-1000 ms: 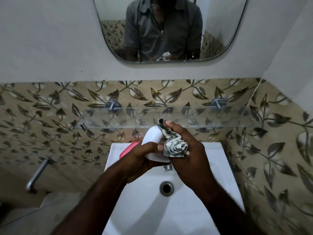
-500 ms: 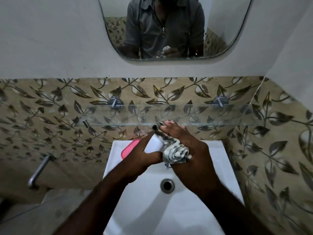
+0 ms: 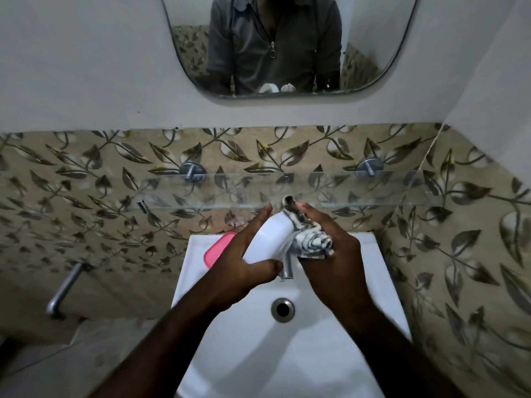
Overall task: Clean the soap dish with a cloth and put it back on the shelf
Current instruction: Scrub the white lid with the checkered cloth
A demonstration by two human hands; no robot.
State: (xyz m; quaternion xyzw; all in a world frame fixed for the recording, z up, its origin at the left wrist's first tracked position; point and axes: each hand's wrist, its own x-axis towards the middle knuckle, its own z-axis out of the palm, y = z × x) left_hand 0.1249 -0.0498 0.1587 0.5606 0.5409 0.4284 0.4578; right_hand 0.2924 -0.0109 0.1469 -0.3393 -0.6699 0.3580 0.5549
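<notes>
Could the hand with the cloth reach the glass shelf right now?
Probably yes: the right hand, gripping the cloth, is just in front of the glass shelf, and nothing seems to lie between them.

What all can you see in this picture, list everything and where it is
soap dish: one, white, over the basin
cloth: one, white with dark pattern, bunched against the dish
shelf: one, clear glass, on the tiled wall
brackets: two, silver, at the shelf's back edge
pink piece: one, on the basin's left rim, partly hidden
basin: one, white, below the hands
drain: one, metal, mid basin
tap: one, silver, under the hands
mirror: one, above
pipe: one, silver, low left
left hand: holds the dish
right hand: grips the cloth
</notes>
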